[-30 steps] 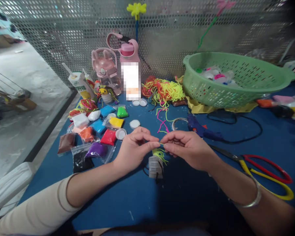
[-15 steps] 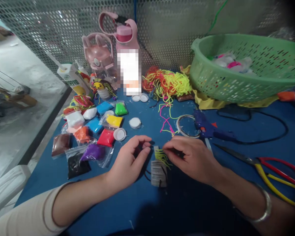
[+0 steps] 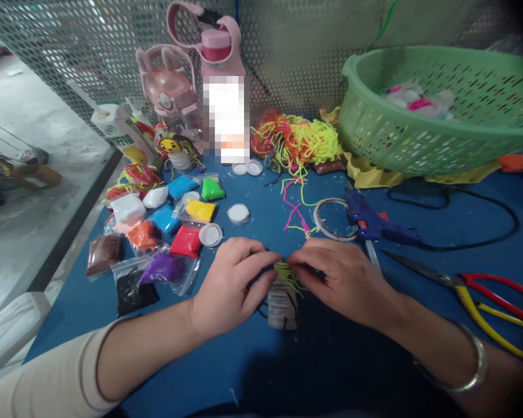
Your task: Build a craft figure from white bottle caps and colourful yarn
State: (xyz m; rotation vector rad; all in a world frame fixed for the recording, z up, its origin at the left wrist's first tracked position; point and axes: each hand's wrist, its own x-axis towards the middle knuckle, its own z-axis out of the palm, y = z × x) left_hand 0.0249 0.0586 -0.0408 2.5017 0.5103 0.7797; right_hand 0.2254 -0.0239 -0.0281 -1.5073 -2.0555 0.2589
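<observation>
Hands point(image 3: 233, 284) closer, perhaps at yarn point(image 3: 290, 277).

A carton point(image 3: 117, 129) stands near two pink bottles point(image 3: 221, 49); a green basket point(image 3: 418, 138) sits on yellow cloth point(image 3: 366, 176).

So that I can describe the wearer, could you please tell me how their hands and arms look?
The left hand and right hand are ungloved. A cream sleeve with a banded cuff covers the left arm to mid-forearm; a shiny silver bangle circles the right forearm, where no sleeve shows.
</observation>
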